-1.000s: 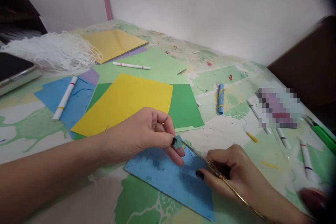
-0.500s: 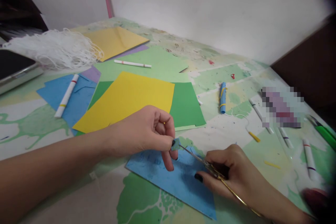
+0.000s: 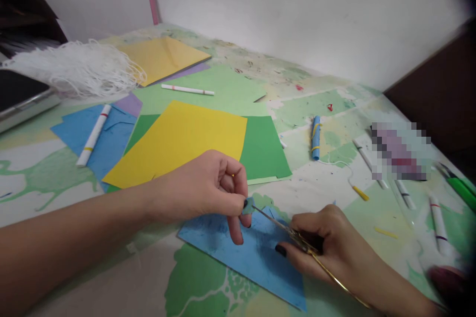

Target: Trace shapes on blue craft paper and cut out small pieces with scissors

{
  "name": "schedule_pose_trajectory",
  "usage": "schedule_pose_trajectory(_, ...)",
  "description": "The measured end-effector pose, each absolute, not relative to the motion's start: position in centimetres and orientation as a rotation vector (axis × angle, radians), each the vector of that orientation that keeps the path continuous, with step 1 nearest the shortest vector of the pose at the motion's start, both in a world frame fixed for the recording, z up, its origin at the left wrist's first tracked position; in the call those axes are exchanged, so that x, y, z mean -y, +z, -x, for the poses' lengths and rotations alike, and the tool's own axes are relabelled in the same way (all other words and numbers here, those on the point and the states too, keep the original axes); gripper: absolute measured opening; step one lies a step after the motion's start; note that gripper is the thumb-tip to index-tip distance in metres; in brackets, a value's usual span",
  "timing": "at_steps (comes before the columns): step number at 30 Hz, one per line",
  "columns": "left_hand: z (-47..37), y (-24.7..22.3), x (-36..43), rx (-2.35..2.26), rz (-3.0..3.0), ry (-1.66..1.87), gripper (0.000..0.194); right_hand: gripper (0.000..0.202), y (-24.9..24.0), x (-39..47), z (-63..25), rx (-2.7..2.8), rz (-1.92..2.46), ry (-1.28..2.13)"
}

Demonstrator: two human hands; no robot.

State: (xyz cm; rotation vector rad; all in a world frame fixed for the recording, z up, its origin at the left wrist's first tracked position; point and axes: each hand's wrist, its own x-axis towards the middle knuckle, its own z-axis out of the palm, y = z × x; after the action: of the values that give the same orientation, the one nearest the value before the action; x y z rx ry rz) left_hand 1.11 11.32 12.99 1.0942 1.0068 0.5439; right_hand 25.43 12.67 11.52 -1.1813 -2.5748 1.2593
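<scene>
Between thumb and fingertips, my left hand (image 3: pixel 215 188) pinches a small blue piece of paper (image 3: pixel 250 205). My right hand (image 3: pixel 330 242) is closed on a pair of scissors (image 3: pixel 273 220) with gold-coloured handles. Their blade tips meet the edge of the small piece; whether they cut into it I cannot tell. Under both hands lies a larger blue sheet (image 3: pixel 238 252), slanted on the tabletop. Just beyond my left hand, a yellow sheet (image 3: pixel 189 138) overlaps a dark green sheet (image 3: pixel 264 148).
A small blue paper roll (image 3: pixel 316 138) with yellow bands stands right of the sheets, by a white string with a yellow end (image 3: pixel 360 193). White markers (image 3: pixel 439 225) lie at right. At left are a white yarn bundle (image 3: pixel 85 69) and another marker (image 3: pixel 93 136) on blue paper.
Almost nothing differs. The small blue piece and the scissor tips have shifted very slightly left, and the lower fingers of my left hand have moved a little.
</scene>
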Motion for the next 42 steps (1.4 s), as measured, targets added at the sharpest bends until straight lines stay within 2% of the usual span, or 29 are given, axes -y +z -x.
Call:
schedule_pose_trajectory(30,-1.12,12.55,-11.30,-0.990,-1.083,0.553,0.015,0.043,11.78,-12.58,-25.12,2.585,1.200,1.222)
schedule_pose_trajectory(42,-1.46,12.14,-11.23,-0.908,-0.937,0.661,0.011,0.045,11.35,-12.55,-25.33,2.551,1.193,1.216)
